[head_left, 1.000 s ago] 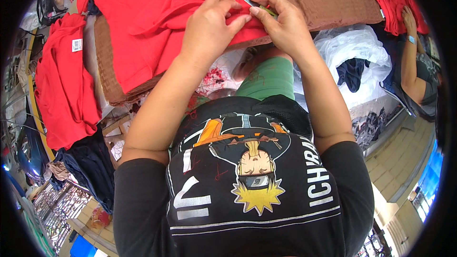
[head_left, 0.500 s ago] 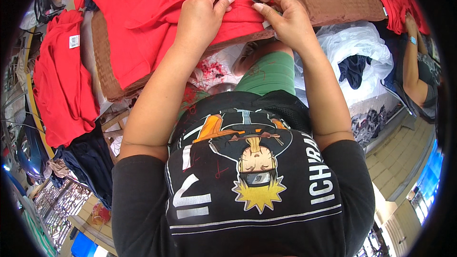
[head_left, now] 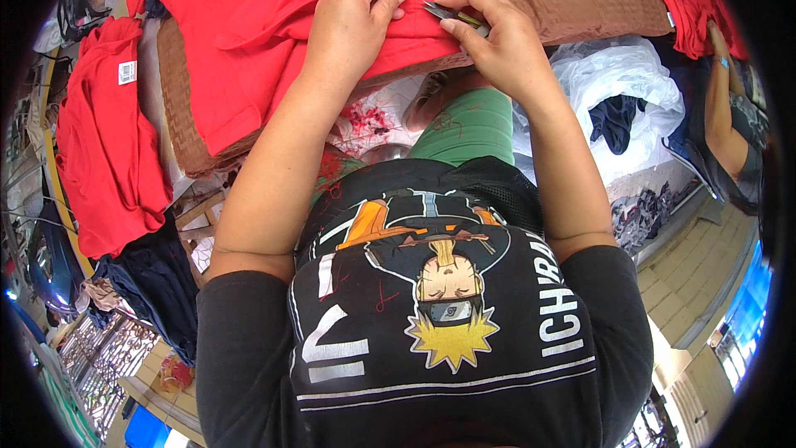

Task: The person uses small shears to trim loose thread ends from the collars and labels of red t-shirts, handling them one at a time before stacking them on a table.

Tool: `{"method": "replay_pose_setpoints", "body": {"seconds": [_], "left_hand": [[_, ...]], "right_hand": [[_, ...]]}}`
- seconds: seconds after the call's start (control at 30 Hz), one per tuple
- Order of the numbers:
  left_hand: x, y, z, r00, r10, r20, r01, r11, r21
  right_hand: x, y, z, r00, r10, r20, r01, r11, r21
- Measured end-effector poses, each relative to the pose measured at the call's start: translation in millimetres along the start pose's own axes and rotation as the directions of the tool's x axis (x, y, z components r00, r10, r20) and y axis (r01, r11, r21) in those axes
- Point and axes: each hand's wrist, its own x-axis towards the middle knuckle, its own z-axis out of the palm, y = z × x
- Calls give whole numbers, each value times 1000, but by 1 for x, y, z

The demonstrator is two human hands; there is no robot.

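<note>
Snips [head_left: 464, 19] are gripped in the right hand [head_left: 507, 40] near the table's [head_left: 593, 0] front edge. Over red fabric [head_left: 249, 25], the left hand [head_left: 355, 25] is pinched closed

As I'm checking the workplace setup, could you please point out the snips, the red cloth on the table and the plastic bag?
Snips [head_left: 455, 16]: head view, middle of the tool.
Red cloth [head_left: 257, 41]: head view, spread-out middle.
Plastic bag [head_left: 618, 75]: head view, crumpled upper part.

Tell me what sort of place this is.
Probably a garment workshop: red cloth lies spread before the person, whose right hand holds what look like small snips; red thread scraps are scattered below; and a red garment with a white label is draped at the left.
</note>
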Motion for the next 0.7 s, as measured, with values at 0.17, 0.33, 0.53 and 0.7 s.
{"method": "replay_pose_setpoints", "body": {"seconds": [0.17, 0.33, 0.53, 0.7], "left_hand": [[-2, -7, 2, 977, 210, -31, -206, 973, 108], [-5, -10, 5, 954, 291, -69, -277, 948, 156], [0, -12, 3, 982, 181, -48, -174, 978, 117], [1, -10, 1, 995, 92, -37, -91, 996, 16]], "right_hand": [[-2, -1, 1, 994, 81, -69, -79, 996, 40], [-2, 0, 4, 994, 92, -66, -84, 990, 112], [-3, -3, 6, 1000, 26, -6, -26, 998, 49], [-2, -7, 5, 1000, 25, 13, -24, 999, -35]]}}
